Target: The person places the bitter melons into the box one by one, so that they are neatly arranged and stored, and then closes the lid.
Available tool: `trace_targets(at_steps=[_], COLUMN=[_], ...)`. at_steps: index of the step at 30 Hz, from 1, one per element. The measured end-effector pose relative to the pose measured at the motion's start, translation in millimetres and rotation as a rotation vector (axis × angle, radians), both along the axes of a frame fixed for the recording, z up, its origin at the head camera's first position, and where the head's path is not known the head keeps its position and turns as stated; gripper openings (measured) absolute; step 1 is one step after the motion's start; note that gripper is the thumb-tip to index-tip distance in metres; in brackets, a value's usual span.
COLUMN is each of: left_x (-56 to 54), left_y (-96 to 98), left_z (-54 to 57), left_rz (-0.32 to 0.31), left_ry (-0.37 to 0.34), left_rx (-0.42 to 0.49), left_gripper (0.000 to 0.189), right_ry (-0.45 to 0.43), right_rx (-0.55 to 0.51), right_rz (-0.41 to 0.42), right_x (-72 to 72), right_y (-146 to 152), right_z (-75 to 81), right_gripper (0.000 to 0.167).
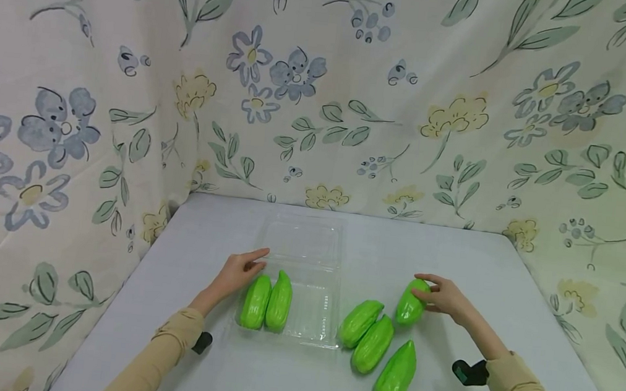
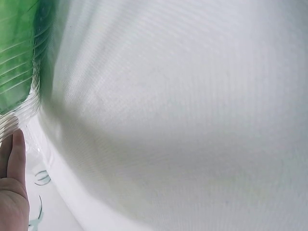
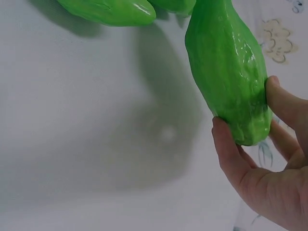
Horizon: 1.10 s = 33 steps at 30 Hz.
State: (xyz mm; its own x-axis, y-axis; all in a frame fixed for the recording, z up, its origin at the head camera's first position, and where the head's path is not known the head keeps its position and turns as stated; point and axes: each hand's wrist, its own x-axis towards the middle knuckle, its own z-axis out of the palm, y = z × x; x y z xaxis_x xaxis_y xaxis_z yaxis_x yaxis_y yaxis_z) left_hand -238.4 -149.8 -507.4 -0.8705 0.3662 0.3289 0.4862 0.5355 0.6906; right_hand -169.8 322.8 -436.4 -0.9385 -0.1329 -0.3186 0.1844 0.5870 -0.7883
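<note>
While two beige sleeves [image 1: 157,346] reach in from the near edge, a front green vegetable [image 1: 394,376] lies closest on the white surface [image 1: 426,243], right of centre. Just beyond it, a middle green vegetable [image 1: 373,344] and a rear green vegetable [image 1: 360,325] rest side by side at a slant, the latter near the right edge of a clear plastic container [image 1: 311,307]. Inside the container, towards its left wall, an outer green vegetable [image 1: 256,302] stands lengthwise next to an inner green vegetable [image 1: 279,303]; the space to their right is bare.

Farther back on the right, the right hand [image 1: 444,297] pinches a held green vegetable [image 1: 412,303] by one end between thumb and fingertips; the right wrist view shows it raised, its shadow below. At the container's left side, the left hand [image 1: 236,271] has its forefinger extended, and the left wrist view shows straight fingers touching the ribbed wall. Behind, the container's clear lid [image 1: 300,238] lies folded back, open. A floral cloth [image 1: 350,155] hangs beyond.
</note>
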Motion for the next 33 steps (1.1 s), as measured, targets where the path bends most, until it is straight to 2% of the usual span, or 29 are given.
trace_targets(at_steps=[5, 15, 23, 33], left_x=[0.4, -1.2, 0.7, 0.8], left_y=[0.9, 0.7, 1.1, 1.4], left_z=[0.3, -1.3, -0.4, -0.6], left_rz=[0.005, 0.011, 0.015, 0.017], left_ry=[0.024, 0.01, 0.013, 0.003], left_rx=[0.007, -0.011, -0.003, 0.0], left_gripper=[0.037, 0.037, 0.037, 0.037], right_ry=[0.002, 0.011, 0.007, 0.028], right_rx=[-0.008, -0.022, -0.038, -0.068], right_rz=[-0.005, -0.018, -0.048, -0.039], right_x=[-3.6, -11.4, -20.9, -30.5], right_y=[2, 2, -7, -23], right_z=[3.6, 4.7, 8.9, 16.6], right_gripper=[0.063, 0.062, 0.063, 0.063])
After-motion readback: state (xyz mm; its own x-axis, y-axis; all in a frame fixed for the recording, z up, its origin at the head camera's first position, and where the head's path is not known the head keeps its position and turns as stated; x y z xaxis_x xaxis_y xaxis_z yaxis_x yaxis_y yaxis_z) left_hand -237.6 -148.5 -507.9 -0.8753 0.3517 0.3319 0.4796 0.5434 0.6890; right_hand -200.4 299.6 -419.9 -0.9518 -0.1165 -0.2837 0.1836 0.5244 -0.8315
